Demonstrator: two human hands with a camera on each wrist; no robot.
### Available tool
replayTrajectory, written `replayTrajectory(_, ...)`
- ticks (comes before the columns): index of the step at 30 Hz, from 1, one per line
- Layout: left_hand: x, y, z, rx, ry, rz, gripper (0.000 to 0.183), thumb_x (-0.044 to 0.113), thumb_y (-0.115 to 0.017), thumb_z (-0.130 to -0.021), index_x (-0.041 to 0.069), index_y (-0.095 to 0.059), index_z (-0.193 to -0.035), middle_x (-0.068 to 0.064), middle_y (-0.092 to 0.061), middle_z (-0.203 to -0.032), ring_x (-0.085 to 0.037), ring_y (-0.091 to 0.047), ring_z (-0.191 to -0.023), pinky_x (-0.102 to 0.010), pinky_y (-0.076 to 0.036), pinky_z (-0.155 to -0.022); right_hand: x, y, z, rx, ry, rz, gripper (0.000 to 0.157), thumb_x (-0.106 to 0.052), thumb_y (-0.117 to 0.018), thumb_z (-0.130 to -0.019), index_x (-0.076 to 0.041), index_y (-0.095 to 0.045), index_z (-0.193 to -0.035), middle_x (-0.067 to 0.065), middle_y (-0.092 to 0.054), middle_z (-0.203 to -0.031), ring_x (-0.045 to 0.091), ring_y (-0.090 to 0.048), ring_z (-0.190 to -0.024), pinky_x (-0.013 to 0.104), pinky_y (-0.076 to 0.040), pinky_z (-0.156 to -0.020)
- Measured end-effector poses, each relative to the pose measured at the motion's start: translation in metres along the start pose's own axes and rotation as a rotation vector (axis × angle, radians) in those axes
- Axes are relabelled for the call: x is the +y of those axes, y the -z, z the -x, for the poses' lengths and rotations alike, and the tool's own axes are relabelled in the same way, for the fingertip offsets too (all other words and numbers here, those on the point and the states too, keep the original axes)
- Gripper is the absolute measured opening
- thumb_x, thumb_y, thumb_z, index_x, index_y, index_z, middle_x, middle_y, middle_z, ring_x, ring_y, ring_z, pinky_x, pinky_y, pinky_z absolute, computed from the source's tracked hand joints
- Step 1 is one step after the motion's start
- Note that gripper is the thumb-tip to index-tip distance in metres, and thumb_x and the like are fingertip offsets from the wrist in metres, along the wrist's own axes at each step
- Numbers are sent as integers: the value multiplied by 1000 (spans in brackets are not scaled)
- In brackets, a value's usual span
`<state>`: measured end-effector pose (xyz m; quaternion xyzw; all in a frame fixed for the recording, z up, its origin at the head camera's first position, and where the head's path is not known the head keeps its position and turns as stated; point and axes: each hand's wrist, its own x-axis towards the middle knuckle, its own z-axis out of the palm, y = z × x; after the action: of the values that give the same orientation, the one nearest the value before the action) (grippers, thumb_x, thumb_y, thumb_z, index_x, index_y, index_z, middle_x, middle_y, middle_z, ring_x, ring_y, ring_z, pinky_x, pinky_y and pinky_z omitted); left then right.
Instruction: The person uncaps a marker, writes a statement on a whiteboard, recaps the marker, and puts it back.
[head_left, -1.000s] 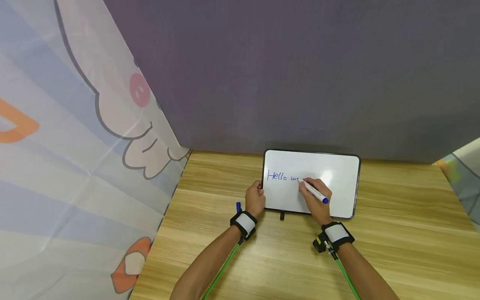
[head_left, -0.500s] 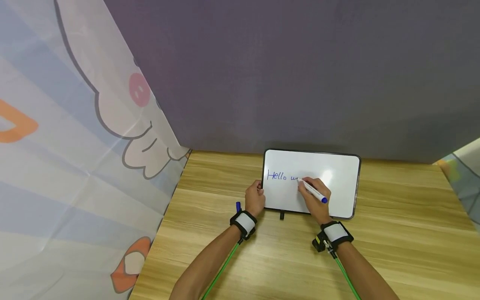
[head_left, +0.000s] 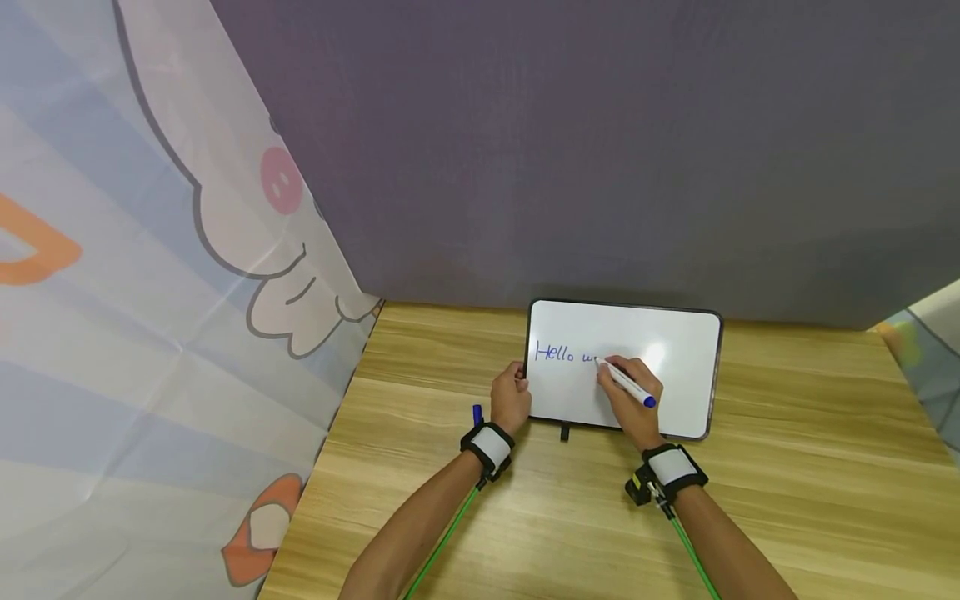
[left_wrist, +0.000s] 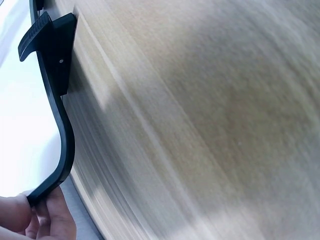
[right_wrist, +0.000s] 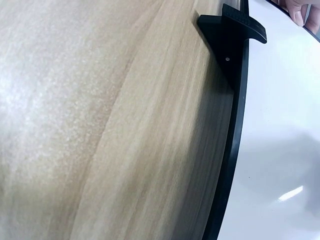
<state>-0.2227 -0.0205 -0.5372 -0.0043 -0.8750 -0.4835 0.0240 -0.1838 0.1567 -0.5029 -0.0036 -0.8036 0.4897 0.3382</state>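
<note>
A small whiteboard (head_left: 570,392) with a black frame is propped up at a tilt on the table, with "Hello w" and the start of another letter in blue on it. My right hand (head_left: 633,400) pinches a white marker (head_left: 626,382) with a blue end, its tip at the end of the writing. At the board's left edge, my left hand (head_left: 511,400) grips the frame; the left wrist view shows the thumb (left_wrist: 14,212) on the front and fingers behind. The right wrist view shows neither the marker nor the right hand.
A black foot (head_left: 565,432) sticks out from the board's lower edge onto the wooden table (head_left: 420,433). Beside the left wristband stands a blue object (head_left: 477,413), partly hidden. A grey panel (head_left: 525,150) rises behind the board, and a printed cloth (head_left: 150,333) hangs at the left.
</note>
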Motion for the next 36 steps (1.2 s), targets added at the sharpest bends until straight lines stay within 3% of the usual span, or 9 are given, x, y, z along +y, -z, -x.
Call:
replayTrajectory(16, 1, 1, 1, 6, -11, -7, 26, -10, -51, -83, 0, -64, -104, -12, -64, -86, -18, -61, -76, -26, -50, -65, 2, 0, 1, 0, 29, 17, 11, 9, -67, -73, 10, -67, -85, 20, -63, -73, 8, -50, -64, 2, -35, -59)
replayTrajectory(29, -1, 0, 1, 6, 10, -8, 26, -9, -50, -84, 1, -64, -104, -11, -64, -88, -18, -62, -77, -25, -50, -66, 4, 0, 3, 9, -21, 3, 12, 4, -66, -77, 8, -67, -88, 18, -62, -75, 4, -50, -66, 3, -36, -60)
replayTrajectory(36, -3, -1, -1, 19, -20, -16, 27, -10, -51, -82, 1, -64, -103, -11, -64, -86, -16, -61, -75, -26, -50, -66, 27, -5, 4, 12, 0, -19, 12, -1, -67, -78, 3, -69, -89, 14, -63, -76, -1, -50, -67, 6, -39, -58)
